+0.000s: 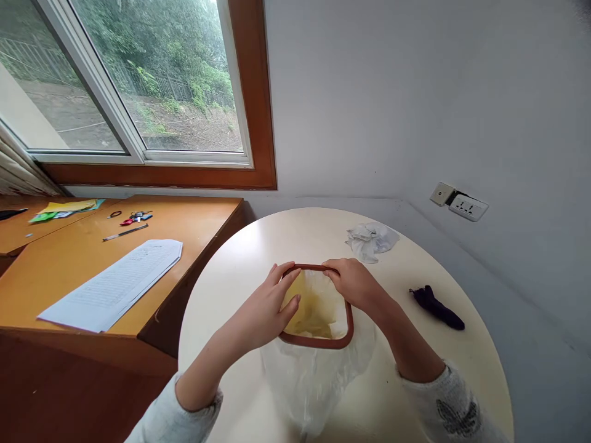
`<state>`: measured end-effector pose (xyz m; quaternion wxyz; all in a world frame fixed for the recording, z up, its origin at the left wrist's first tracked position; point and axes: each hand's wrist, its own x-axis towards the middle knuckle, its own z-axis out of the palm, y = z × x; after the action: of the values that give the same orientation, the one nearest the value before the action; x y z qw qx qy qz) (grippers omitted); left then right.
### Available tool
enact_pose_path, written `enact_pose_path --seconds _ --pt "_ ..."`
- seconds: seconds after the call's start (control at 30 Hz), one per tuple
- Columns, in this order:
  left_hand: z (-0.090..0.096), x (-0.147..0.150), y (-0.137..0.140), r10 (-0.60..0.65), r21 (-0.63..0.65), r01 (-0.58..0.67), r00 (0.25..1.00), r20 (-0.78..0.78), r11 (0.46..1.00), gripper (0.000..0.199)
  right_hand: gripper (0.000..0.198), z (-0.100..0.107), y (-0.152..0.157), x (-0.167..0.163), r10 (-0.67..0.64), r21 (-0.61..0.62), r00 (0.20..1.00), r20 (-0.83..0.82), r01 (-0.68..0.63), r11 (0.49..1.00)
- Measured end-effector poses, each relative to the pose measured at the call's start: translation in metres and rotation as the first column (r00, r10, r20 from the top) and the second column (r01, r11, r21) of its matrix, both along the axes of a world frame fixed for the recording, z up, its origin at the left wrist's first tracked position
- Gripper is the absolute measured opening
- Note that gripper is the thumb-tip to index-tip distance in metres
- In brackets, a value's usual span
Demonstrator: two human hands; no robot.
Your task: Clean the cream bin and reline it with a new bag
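A bin with a brown square rim (318, 342) stands on the round table in front of me, its inside looking yellowish. A clear plastic bag (314, 375) hangs out over the near side, spreading across the tabletop. At the left side of the rim lies my left hand (268, 307), fingers stretched and apart, with the thumb over the opening. My right hand (353, 280) is closed on the rim's far right corner. The bin's outer walls are mostly hidden by the bag and hands.
On the round table (221, 295), a crumpled clear plastic bag (372, 240) lies at the back right, and a dark purple cloth-like bundle (436, 307) at the right. Left of it, a wooden desk (203, 215) bears papers (115, 283), a pen (124, 232) and keys (136, 218).
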<state>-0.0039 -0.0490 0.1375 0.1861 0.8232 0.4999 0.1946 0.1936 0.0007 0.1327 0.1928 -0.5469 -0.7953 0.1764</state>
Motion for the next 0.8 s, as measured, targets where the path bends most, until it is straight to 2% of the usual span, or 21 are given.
enact_pose_path --seconds 0.17,0.33,0.4,0.6,0.7,0.8 --pt "-0.003 0.000 -0.001 -0.011 -0.022 0.011 1.000 0.022 1.000 0.044 0.029 -0.008 -0.001 0.001 -0.016 0.014 0.995 -0.098 0.018 1.000" --pt "-0.003 0.000 -0.002 0.032 -0.078 -0.034 0.999 -0.022 0.996 0.051 0.034 -0.009 -0.009 0.002 -0.007 0.248 0.996 -0.086 0.029 0.968" --pt "-0.003 0.000 -0.002 0.027 -0.072 -0.029 0.999 -0.026 0.997 0.051 0.038 -0.007 -0.023 0.002 0.022 0.283 0.991 -0.131 0.016 0.959" --pt "-0.008 -0.003 -0.002 0.002 -0.095 0.001 0.999 0.034 0.995 0.049 0.052 -0.014 -0.065 -0.001 0.080 0.099 0.970 -0.232 -0.059 0.993" --pt "-0.013 -0.005 -0.002 0.007 -0.127 0.008 0.993 0.119 0.992 0.051 0.049 -0.026 -0.068 -0.003 0.065 0.047 0.949 -0.308 -0.053 0.997" --pt "-0.019 -0.007 -0.002 0.004 -0.143 0.029 0.974 0.225 0.989 0.053 0.045 -0.033 -0.065 -0.003 0.066 0.059 0.919 -0.389 -0.047 0.997"
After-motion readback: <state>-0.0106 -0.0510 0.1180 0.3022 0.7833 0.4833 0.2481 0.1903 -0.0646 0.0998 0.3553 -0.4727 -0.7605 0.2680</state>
